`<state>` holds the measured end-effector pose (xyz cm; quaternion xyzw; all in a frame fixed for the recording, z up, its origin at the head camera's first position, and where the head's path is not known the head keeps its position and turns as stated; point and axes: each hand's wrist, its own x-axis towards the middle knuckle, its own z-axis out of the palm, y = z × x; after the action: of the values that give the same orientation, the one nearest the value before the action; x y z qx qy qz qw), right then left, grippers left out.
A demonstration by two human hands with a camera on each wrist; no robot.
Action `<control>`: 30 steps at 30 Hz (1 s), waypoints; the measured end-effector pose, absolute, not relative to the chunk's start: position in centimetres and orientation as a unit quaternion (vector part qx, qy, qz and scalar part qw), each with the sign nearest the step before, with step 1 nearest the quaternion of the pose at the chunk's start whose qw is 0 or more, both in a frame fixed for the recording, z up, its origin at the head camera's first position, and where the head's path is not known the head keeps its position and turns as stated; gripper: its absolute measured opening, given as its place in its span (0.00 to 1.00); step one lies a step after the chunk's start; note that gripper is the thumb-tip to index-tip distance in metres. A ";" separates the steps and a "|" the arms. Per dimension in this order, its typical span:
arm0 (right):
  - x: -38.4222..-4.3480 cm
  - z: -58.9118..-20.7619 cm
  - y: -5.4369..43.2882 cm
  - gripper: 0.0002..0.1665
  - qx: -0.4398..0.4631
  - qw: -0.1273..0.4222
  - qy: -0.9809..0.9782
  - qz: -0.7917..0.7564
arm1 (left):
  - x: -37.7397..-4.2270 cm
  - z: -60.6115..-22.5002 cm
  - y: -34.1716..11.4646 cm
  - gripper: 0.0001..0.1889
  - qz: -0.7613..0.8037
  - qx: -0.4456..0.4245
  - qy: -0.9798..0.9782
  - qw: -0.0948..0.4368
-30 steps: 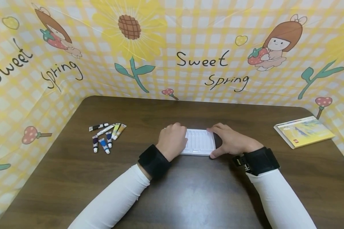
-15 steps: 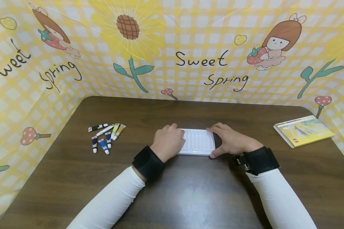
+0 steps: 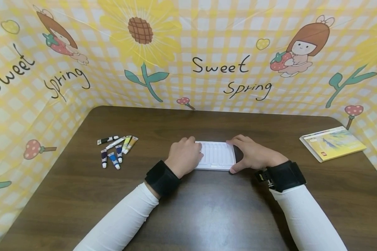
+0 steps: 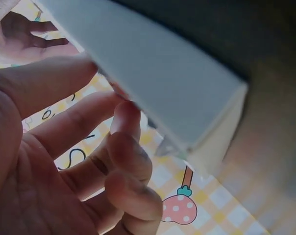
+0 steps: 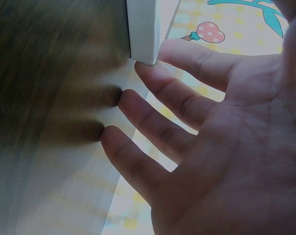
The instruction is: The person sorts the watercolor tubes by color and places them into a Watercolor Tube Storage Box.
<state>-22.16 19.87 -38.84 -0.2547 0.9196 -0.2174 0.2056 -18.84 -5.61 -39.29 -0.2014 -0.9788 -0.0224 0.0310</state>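
A shallow white box [image 3: 216, 169] lies flat at mid-table, with a slotted white plastic tray [image 3: 218, 155] inside it. My right hand [image 3: 254, 155] holds the box's right end, thumb on the near edge and a finger on the far edge. Over the left end, my left hand [image 3: 183, 157] has its fingers bent down at the tray. The left wrist view shows its thumb and index fingertip meeting around a small reddish bit of what looks like a paint tube [image 4: 117, 88], mostly hidden by the fingers and the box wall.
Several small paint tubes [image 3: 119, 158] in black, white, yellow, ochre and blue lie loosely grouped on the left of the brown table [image 3: 188, 123]. A yellow cardboard box [image 3: 336, 144] with a picture rests at the right. A checked cloth [image 3: 220, 94] stands behind.
My left hand shifted slightly left along the tray, uncovering a little more of it, then stayed almost still. The right hand kept its hold on the box.
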 end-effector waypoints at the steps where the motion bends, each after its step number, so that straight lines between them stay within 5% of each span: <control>1: -22.2 -38.8 19.9 0.60 -0.255 0.205 0.920 -0.217 | -18.8 -39.3 -5.6 0.13 -0.021 -0.200 -0.979 0.030; 30: -21.9 -38.7 19.7 0.60 -0.255 0.204 0.921 -0.214 | -18.8 -39.6 -5.8 0.12 -0.066 -0.189 -0.980 0.017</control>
<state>-21.92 19.70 -38.68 -0.2553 0.9205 -0.2143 0.2038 -18.85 -5.83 -39.61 -0.1894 -0.9795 -0.0662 0.0172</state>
